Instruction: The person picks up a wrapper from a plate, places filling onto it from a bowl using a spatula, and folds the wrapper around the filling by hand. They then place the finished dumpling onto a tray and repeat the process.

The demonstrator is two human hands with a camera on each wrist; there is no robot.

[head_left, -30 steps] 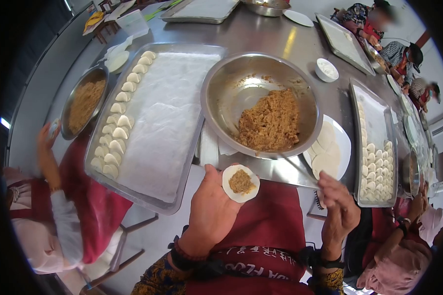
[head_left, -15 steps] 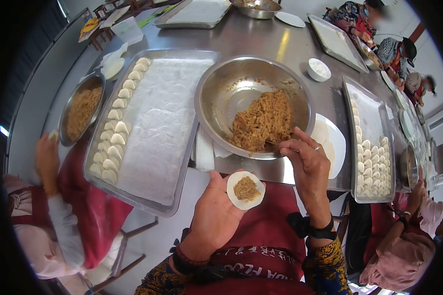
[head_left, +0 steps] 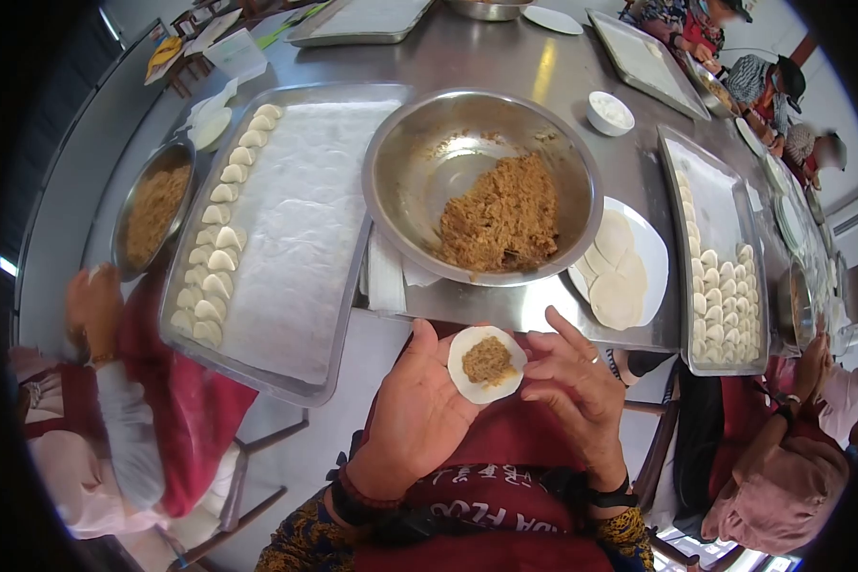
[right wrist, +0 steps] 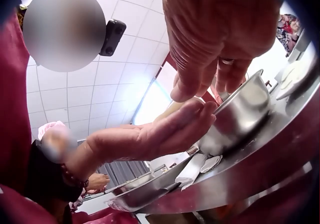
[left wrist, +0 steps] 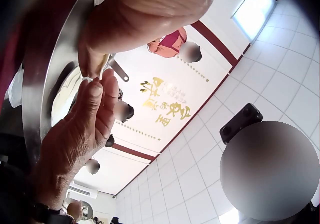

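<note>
A round dumpling wrapper point(head_left: 459, 367) with a lump of brown filling point(head_left: 488, 360) on it lies across the fingers of my left hand point(head_left: 419, 405), palm up and thumb out straight. My right hand point(head_left: 582, 386) has its thumb and fingertips right at the wrapper's right edge, the other fingers spread. In the left wrist view the wrapper's edge point(left wrist: 105, 63) shows between both hands, and a flat metal handle point(left wrist: 119, 70) with a hole sticks out beyond them. Just past the hands stands a large steel bowl point(head_left: 415, 224) with a mound of filling point(head_left: 505, 214).
To the left, a tray point(head_left: 300, 238) carries rows of folded dumplings point(head_left: 221, 259). A white plate point(head_left: 650, 257) of wrappers point(head_left: 615, 297) sits right of the bowl, below a small white bowl point(head_left: 610, 112). Another dumpling tray point(head_left: 720, 200) stands farther right. People work on both sides.
My right hand first came in from the right, reached a utensil in the bowl's filling, then let go and moved down to the wrapper. My left hand still carries the filled wrapper.
</note>
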